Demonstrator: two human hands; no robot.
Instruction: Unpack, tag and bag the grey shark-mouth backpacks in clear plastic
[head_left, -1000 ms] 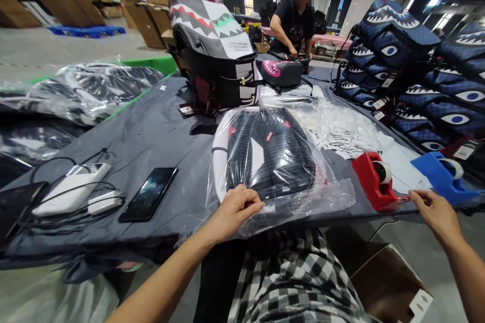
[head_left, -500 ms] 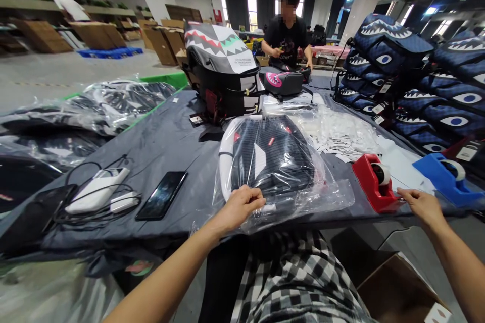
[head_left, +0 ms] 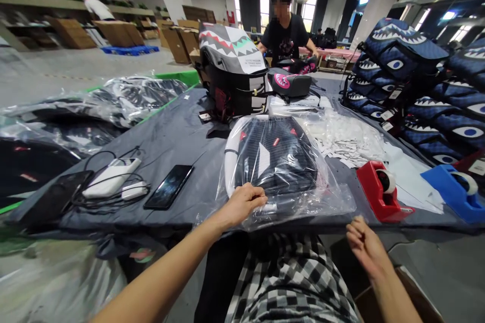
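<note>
A dark, ribbed bag (head_left: 278, 154) with a white strap along its left side lies flat inside a clear plastic bag (head_left: 333, 199). My left hand (head_left: 244, 203) is closed at the near edge, its fingers pinching the plastic. My right hand (head_left: 364, 245) hovers just off the table's front edge, to the right of the plastic bag and left of the red tape dispenser (head_left: 382, 192). Its fingers are curled together; anything between them is too small to make out. The blue tape dispenser (head_left: 452, 192) sits farther right.
Blue shark-face bags (head_left: 394, 65) are piled at the right, and grey bags (head_left: 231, 50) stand at the back. A phone (head_left: 168, 187), cables and a white charger (head_left: 111, 177) lie left. Wrapped bags (head_left: 125, 98) lie beyond the table's left side. A co-worker (head_left: 286, 35) stands opposite.
My right hand has left the red dispenser and come left and slightly down, fingers curling in. My left hand stays on the plastic bag. The view has shifted slightly left.
</note>
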